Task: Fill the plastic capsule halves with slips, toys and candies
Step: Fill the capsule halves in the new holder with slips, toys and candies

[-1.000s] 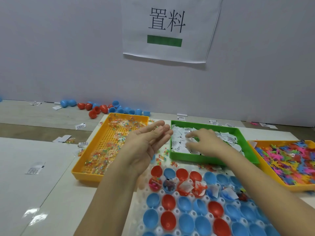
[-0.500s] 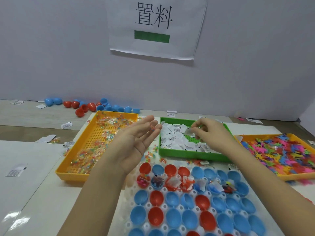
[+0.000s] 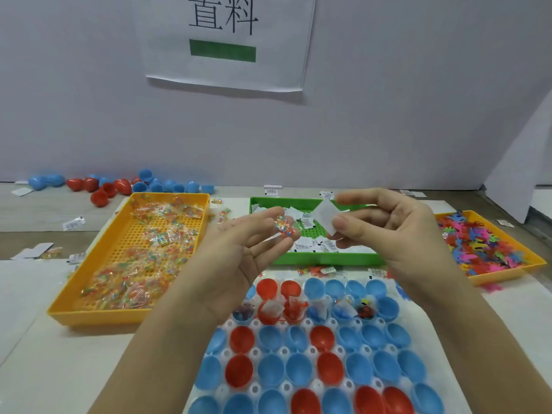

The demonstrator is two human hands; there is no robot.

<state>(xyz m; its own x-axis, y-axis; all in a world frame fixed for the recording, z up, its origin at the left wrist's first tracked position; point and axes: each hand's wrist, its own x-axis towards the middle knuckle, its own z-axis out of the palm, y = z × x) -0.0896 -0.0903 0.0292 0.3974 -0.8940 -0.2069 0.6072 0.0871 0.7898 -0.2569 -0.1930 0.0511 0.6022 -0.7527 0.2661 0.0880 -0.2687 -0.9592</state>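
Your right hand [image 3: 397,231] has come up out of the green tray [image 3: 328,259] since the earlier frame and closed in on your left; the slip [image 3: 325,218] came with it.

Right thumb and forefinger pinch that white slip by one edge, the other fingers loosely curled behind; the slip hangs above the tray's far half, just beside your left fingertips. Left hand [image 3: 248,255] is palm-up, fingers nearly straight; a candy packet [image 3: 285,227] lies against their tips; can't tell if it is pinched.

Below both hands: capsule halves [image 3: 271,372], blue and red, sit open-side up in a white holder [image 3: 312,351]; its second row [image 3: 270,309] already holds slips and bits.

More slips [image 3: 310,245] lie in the green tray; the orange tray [image 3: 98,319] to the left holds candy packets [image 3: 143,264]; another orange tray [image 3: 501,276] to the right holds coloured toys [image 3: 490,243]. Loose capsules [image 3: 113,186] lie along the wall.
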